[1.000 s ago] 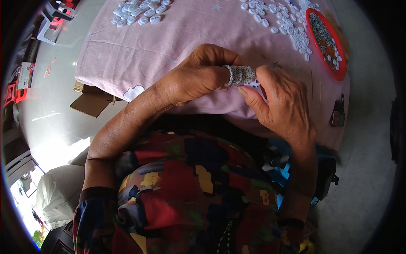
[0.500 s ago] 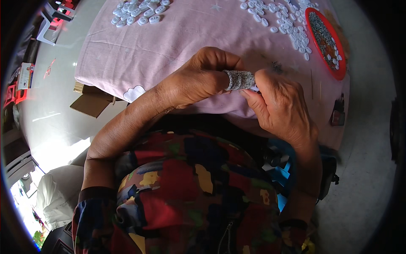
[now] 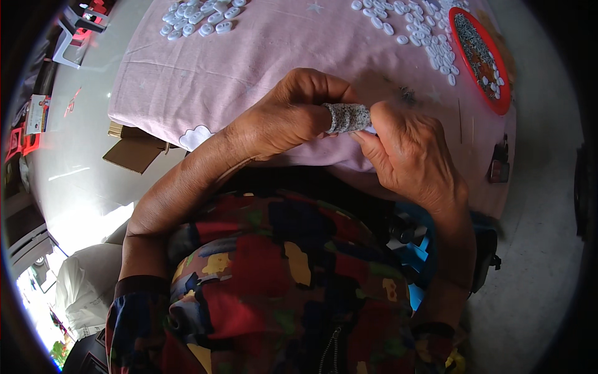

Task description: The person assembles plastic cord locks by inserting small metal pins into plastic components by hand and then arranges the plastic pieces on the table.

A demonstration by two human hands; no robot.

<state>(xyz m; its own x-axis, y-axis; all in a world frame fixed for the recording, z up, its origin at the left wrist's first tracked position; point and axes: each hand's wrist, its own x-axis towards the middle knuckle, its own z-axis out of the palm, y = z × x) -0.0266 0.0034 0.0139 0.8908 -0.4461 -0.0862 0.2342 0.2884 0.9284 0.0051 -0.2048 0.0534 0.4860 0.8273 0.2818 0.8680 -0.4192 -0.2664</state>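
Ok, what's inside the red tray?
The red tray holds many small grey pieces, plus a few white oval pieces toward its near end. Whatever lies beneath the grey ones is covered; can't see it.

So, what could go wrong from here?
The white piece in the right hand is mostly hidden, so it might slip unnoticed. That hand could brush the dark bits beyond it across the cloth. The red tray sits near the cloth's right edge; a bump might spill its grey bits.
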